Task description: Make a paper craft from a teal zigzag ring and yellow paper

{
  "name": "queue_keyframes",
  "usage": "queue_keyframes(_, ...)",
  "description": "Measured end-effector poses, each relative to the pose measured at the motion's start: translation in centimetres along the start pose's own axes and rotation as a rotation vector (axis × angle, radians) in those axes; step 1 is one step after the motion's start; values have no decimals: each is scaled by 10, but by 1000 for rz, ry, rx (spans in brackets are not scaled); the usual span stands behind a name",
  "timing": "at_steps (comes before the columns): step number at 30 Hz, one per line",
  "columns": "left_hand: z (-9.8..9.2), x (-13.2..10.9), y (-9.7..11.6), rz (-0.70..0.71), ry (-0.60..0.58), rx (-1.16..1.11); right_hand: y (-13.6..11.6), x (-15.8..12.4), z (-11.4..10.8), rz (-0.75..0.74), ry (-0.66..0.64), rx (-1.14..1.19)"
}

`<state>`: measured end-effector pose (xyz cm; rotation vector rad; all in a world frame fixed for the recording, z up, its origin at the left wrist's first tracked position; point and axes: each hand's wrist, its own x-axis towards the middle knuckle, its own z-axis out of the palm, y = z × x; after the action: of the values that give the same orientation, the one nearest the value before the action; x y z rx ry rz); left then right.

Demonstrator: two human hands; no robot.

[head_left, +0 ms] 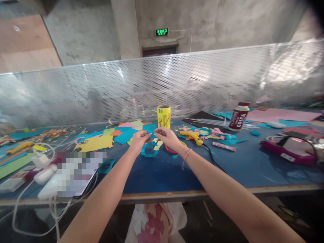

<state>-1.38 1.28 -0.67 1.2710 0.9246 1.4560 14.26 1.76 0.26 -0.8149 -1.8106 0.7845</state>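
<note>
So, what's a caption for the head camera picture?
Left hand and right hand work at a blue scrap over a paper-strewn table.

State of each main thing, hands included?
Bare left hand: at small blue paper piece, grip unclear
Bare right hand: likewise
Jagged blue paper ring: set down
Yellow printed cylindrical roll: upright
Yellow corded glue gun: lying, unheld
Maroon-and-white bottle: capped, standing
Green exit sign: lit

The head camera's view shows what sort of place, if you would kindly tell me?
Probably a craft workshop: cut coloured paper and what looks like a yellow glue gun lie on a blue table, and a lit exit sign shows on the concrete wall.
</note>
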Motion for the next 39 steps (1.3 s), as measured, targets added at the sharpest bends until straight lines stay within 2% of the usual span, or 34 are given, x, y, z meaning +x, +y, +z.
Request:
queue_keyframes(3, 2, -2, 0, 28, -14, 54, 3, 3, 2, 83, -5, 56)
queue_keyframes(9, 4, -4, 3, 44, -62, 120, 6, 5, 1, 99, 30, 34)
queue_keyframes(21, 1, 0, -2, 43, -71, 197, 7, 5, 2, 145, 53, 15)
queue_keyframes(27, 8, -8, 5, 53, -45, 194, 5, 4, 2, 123, 48, -31)
queue_keyframes(32, 8, -9, 5, 134, -1, 306, 6, 5, 4, 140, 16, 18)
queue_keyframes(39, 5, -5, -3, 108, 49, 121, 12, 9, -2, 274, 8, 232)
